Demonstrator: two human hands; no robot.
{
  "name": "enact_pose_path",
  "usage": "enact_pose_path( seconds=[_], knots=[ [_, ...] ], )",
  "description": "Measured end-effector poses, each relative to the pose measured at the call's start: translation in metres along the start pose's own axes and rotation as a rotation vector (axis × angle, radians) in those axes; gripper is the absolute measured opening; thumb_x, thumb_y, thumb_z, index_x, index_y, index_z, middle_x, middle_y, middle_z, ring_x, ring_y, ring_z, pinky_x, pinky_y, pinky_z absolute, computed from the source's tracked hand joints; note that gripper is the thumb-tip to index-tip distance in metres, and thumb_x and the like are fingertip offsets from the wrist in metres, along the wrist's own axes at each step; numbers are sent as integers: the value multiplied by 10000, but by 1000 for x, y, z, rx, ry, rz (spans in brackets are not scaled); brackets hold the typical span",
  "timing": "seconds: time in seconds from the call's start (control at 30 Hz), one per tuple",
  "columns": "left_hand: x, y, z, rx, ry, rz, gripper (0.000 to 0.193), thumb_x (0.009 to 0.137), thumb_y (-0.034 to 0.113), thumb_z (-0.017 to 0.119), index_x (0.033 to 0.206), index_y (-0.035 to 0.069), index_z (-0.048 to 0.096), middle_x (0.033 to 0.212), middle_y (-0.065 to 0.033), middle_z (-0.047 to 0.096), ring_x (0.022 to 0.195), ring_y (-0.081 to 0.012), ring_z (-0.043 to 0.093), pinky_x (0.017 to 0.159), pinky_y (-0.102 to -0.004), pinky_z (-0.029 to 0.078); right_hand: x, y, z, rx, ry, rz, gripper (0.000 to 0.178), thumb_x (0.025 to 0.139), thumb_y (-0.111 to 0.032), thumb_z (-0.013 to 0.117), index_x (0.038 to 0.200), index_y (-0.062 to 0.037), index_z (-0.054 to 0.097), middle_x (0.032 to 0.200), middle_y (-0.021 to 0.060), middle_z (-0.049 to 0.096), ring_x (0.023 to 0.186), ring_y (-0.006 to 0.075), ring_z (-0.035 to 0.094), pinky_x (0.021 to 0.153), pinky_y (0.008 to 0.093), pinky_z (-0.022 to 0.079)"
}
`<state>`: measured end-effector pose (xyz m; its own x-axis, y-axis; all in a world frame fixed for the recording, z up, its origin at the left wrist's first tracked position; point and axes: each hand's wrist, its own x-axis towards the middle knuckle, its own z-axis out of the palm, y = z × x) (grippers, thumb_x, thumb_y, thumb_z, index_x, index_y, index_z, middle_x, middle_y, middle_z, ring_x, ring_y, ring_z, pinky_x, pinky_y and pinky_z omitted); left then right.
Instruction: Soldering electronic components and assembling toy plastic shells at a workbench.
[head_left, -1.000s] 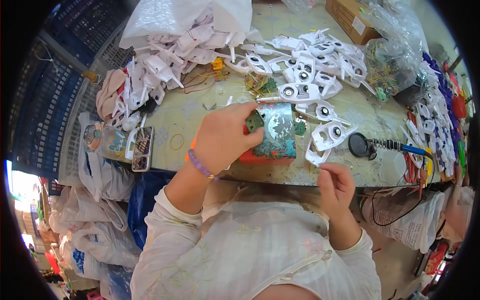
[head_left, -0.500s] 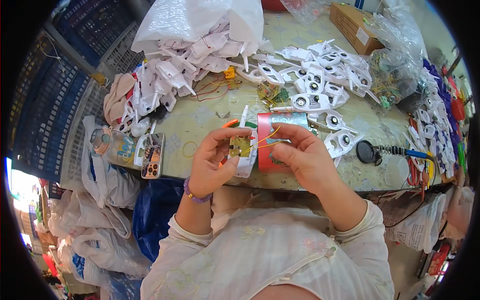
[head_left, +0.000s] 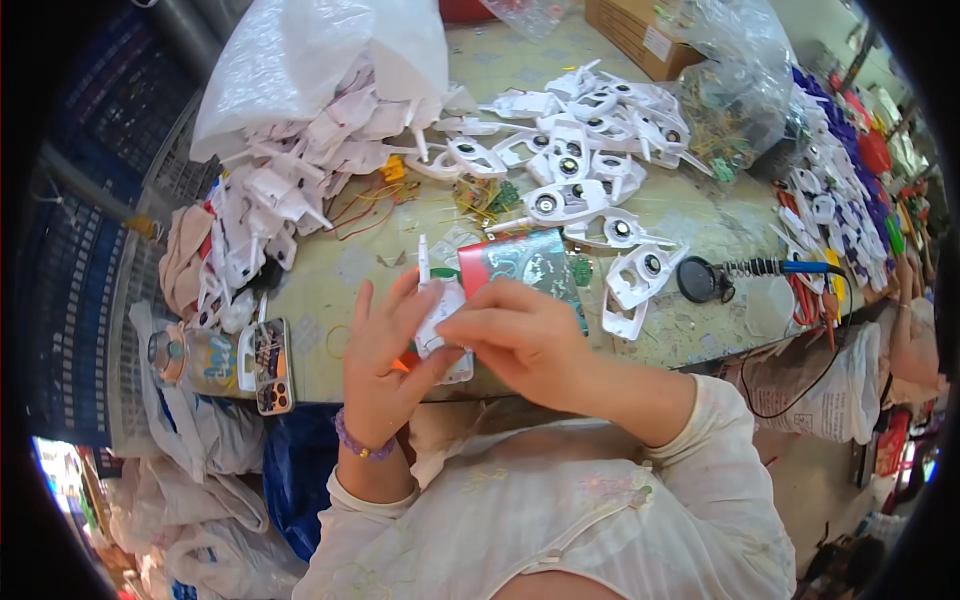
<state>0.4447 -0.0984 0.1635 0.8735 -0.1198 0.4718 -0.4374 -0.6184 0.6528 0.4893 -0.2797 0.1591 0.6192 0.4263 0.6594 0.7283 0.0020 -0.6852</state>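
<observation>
Near the table's front edge, my left hand point(head_left: 385, 355) is closed around a white plastic housing point(head_left: 440, 318) with a narrow stem pointing away from me. My right hand point(head_left: 525, 340) reaches across from the right, its fingers pinched together against the housing. What sits between those fingertips is hidden. The small circuit board and its yellow wires cannot be seen behind my hands. A bit of orange point(head_left: 408, 360) shows under my left hand. Just beyond my right hand lies a pink and silver box point(head_left: 545, 262).
White housings with round black parts point(head_left: 590, 150) spread across the far middle. More white housings point(head_left: 285, 190) spill from a white bag point(head_left: 320, 60). A soldering iron point(head_left: 755, 268) lies right, beside a round black container point(head_left: 700, 278). A phone point(head_left: 272, 365) and bottle point(head_left: 205, 358) stand left.
My right hand has moved left onto the housing, with the fingers closing in. The circuit board and yellow wires have gone out of sight. The view has shifted right.
</observation>
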Motion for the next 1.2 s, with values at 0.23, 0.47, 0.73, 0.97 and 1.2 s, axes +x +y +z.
enact_pose_path(
  seconds=[0.23, 0.47, 0.73, 0.97, 1.2],
  knots=[
    [-2, -10, 16, -60, 68, -54, 161, 734, 73, 717, 894, 79, 700, 821, -57, 704, 838, -201, 668, 1040, -493, 311, -20, 7, -16, -312, 187, -19, 246, 733, -52, 711, 971, -56, 648, 858, 91, 609, 732, 259, 596, 613, 339, 490],
    [-5, -15, 28, -356, 217, -222, 112, 777, 32, 697, 889, 38, 694, 821, -47, 691, 836, -170, 624, 965, -394, 384, -94, 44, -78, -941, 113, 402, 180, 741, -116, 698, 899, -47, 648, 870, 98, 606, 871, 294, 544, 750, 392, 451],
    [-4, -2, 29, -296, 247, -258, 147, 751, -3, 704, 896, 12, 690, 861, -60, 676, 843, -165, 600, 778, -277, 447, -86, -6, -67, -842, 71, -16, 208, 697, -47, 688, 893, -58, 621, 1055, 77, 635, 981, 277, 553, 831, 382, 426],
    [4, 8, 40, -391, 196, -368, 129, 754, 12, 705, 882, 26, 700, 841, -67, 674, 798, -179, 611, 808, -297, 450, -90, -9, -62, -693, -83, -71, 300, 732, -168, 683, 1000, -53, 613, 1177, 105, 580, 1061, 292, 521, 870, 408, 417],
    [-3, 8, 31, -27, 26, -16, 111, 756, 53, 700, 865, 73, 689, 795, -46, 679, 753, -190, 631, 942, -415, 401, -139, 39, -192, -516, 1322, 314, 223, 899, -163, 583, 1056, -10, 542, 821, 24, 513, 719, 98, 465, 636, 225, 373]
  ],
)
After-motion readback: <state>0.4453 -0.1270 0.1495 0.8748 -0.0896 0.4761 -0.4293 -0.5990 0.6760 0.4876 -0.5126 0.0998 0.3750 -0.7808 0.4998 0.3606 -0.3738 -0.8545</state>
